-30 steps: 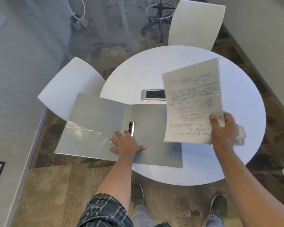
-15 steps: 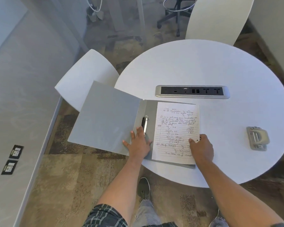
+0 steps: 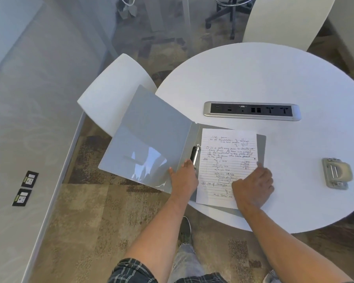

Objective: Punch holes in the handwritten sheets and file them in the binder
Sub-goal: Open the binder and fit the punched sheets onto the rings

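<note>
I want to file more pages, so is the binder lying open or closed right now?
Open: the binder has its front cover spread left past the table edge, with the handwritten sheet lying on its right half.

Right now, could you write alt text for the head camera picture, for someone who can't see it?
A handwritten sheet lies in an open grey binder on a round white table; the right hand rests on the sheet and the left hand sits by the binder's metal rings. A hole punch sits apart to the right, beyond a socket strip.
</note>
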